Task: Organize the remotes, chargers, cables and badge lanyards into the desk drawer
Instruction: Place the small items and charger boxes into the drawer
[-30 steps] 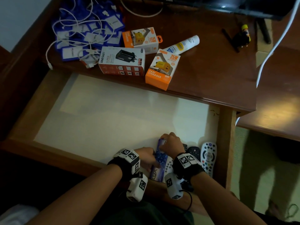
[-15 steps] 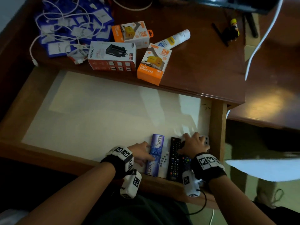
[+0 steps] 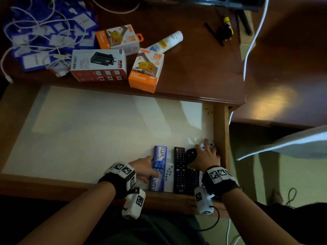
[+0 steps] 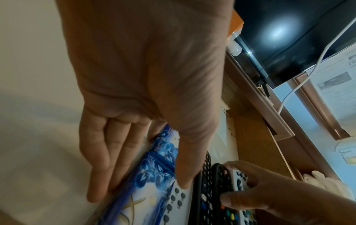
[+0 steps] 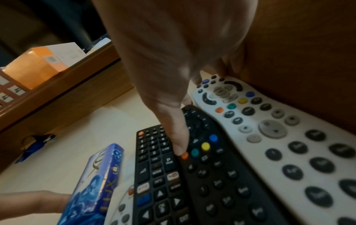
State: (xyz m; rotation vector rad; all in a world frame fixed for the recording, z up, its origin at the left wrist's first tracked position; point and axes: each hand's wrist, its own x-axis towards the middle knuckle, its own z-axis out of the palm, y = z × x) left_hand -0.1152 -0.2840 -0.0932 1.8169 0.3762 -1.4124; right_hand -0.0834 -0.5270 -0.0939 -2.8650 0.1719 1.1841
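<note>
Inside the drawer (image 3: 219,124), left hand (image 3: 145,167) flat against blue box (image 3: 159,167), right hand (image 3: 205,158) spread over remotes (image 3: 179,170)

I read "LUX" on the blue box (image 3: 158,167) under my fingers, "25W" and "FAST CHARGER" on the orange box (image 3: 146,70), and "ONESAT" on the white charger box (image 3: 99,65).

**Drawer and desk stock**

Open desk drawer (image 3: 219,131), pale lining. Near right corner, side by side, lengthwise: blue Lux box (image 3: 158,167), small white remote (image 3: 169,179), flat black remote (image 3: 179,169), rounded black remote (image 3: 191,172), grey-white remote (image 5: 269,121) against the right wall. On the desk beyond: three charger boxes (image 3: 99,66), (image 3: 146,69), (image 3: 119,38); far left, blue badge lanyards (image 3: 33,61) tangled with white cables (image 3: 44,23).
</note>
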